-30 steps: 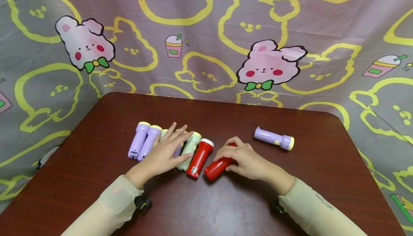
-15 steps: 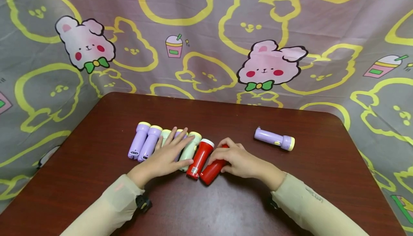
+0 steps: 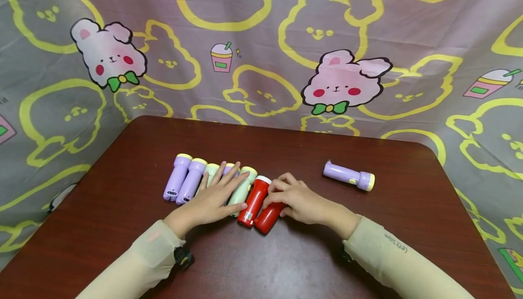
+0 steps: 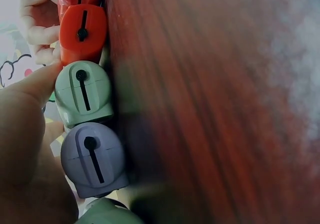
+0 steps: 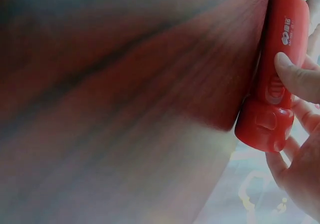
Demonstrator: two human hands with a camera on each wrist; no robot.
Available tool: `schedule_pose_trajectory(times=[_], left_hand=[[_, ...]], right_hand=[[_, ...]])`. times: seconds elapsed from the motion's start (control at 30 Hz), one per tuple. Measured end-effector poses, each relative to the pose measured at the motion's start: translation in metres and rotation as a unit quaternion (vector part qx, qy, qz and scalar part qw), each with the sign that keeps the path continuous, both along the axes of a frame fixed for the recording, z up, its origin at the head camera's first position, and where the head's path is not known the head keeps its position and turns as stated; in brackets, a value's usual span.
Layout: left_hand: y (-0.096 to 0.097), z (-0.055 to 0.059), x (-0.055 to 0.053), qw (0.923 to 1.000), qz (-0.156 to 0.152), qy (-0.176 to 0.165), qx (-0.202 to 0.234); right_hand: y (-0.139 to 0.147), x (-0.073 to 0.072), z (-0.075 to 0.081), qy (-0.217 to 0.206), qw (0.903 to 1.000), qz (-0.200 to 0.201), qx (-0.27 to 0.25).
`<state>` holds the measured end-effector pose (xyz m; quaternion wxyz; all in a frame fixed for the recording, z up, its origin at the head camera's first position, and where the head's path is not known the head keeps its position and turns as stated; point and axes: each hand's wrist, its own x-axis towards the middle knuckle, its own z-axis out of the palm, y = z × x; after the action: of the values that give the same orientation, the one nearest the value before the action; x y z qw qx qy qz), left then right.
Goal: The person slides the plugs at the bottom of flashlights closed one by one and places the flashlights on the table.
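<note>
My right hand grips a red flashlight from above. In the right wrist view the thumb lies on the body of that flashlight, beside its ribbed switch. Another red flashlight, white-rimmed, lies just left of it. Spread over the middle of the row, my left hand rests with straight fingers on green and purple flashlights, partly hiding them. Its thumb reaches the white-rimmed red one. In the left wrist view, the ends of a green flashlight and a purple flashlight sit side by side.
Two purple flashlights form the left end of the row. A separate purple flashlight lies sideways on the brown table, right of my right hand. Behind the table hangs a patterned curtain.
My right hand has moved left and slightly nearer, bringing the red flashlight up against the row. My left hand has stayed almost in place over the row.
</note>
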<state>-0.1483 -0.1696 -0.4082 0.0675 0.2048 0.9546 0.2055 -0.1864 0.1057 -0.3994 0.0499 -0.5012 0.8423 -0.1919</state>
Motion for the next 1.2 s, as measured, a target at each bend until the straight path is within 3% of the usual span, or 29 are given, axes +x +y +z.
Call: schedule_pose_trajectory(times=[0.2,0.5,0.93,1.2], left_hand=[[0.001,0.001,0.000,1.0000,-0.001,-0.003,-0.003],[0.001,0.001,0.001,0.9999,0.002,-0.007,-0.013],[0.001,0.002,0.003,0.9998,-0.002,-0.003,-0.019],[0.000,0.001,0.003,0.9998,-0.002,-0.007,-0.017]], right_hand=[[-0.001,0.002,0.002,0.046,0.9989,-0.010,-0.001],[0.006,-0.002,-0.001,0.048,0.9965,-0.025,-0.063],[0.024,-0.005,0.004,-0.012,0.9936,-0.061,-0.094],[0.045,-0.005,0.009,-0.034,0.9901,-0.105,-0.086]])
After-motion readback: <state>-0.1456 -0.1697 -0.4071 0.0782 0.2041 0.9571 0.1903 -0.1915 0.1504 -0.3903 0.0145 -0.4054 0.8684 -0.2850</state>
